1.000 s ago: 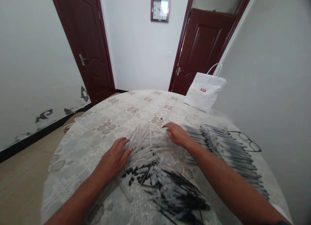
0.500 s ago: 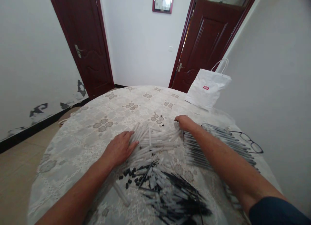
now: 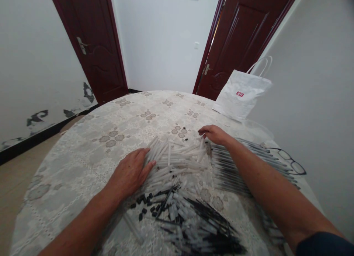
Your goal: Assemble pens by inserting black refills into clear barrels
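Observation:
A loose pile of clear plastic pen barrels lies in the middle of the table. My left hand rests against the pile's left side, thumb spread from the fingers, gripping nothing I can see. Beyond the pile's right end, my right hand has its fingertips pinched at the top of one clear pen barrel, which tilts down to the heap. Closer to me are small black plugs, clear caps and thin black refills. Under my right forearm lies a row of assembled-looking pens, partly hidden.
A white paper bag stands at the table's far right. Eyeglasses lie near the right edge. Two small black plugs sit apart behind the pile. The round table has a patterned lace cloth.
The view has tipped slightly downward. A clear barrel now slants beneath my right fingertips, and that hand's fingers show more plainly. My left hand stays at the pile's left side.

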Demonstrator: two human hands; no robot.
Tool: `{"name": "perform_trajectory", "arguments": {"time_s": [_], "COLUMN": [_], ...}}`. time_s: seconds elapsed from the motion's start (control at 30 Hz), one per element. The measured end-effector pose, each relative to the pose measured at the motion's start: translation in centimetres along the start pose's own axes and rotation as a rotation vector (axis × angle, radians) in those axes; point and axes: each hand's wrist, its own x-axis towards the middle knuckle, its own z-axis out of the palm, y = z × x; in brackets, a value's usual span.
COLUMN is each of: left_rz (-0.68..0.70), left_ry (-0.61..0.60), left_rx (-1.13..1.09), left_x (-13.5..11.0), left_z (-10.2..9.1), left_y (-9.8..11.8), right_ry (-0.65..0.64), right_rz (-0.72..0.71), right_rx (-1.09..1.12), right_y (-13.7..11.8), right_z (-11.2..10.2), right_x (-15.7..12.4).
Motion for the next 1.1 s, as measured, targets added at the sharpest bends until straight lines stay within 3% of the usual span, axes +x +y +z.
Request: {"name": "perform_trajectory", "arguments": {"time_s": [0.23, 0.47, 0.6, 0.67, 0.8, 1.1], "left_rz": [-0.022, -0.020, -0.010, -0.006, -0.011, 0.002], "left_ry": [-0.001, -0.022, -0.014, -0.009, 0.001, 0.027], "left_rx": [0.005, 0.020, 0.023, 0.011, -0.004, -0.004], "left_x": [-0.1, -0.3, -0.4, -0.4, -0.4, -0.5], "left_z": [0.0, -0.2, -0.1, -0.1, -0.2, 0.1], "left_y": [-0.1, 0.1, 0.1, 0.0, -0.1, -0.1], "right_ry": [-0.047, -0.110, -0.138, -0.089, 0.006, -0.116], "right_rz": [0.048, 0.006, -0.042, -0.048, 0.030, 0.118], "right_rx": [-0.063, -0.044, 0.140, 0.211, -0.082, -0.320], "right_y": [0.2, -2.1, -3.2, -3.4, -3.1, -3.8], "right_z": [-0.1, -0.2, -0.9, -1.3, -1.9, -0.3], "right_x": [-0.2, -1.4, -2.5, -3.1, -4.0, -5.3]}}
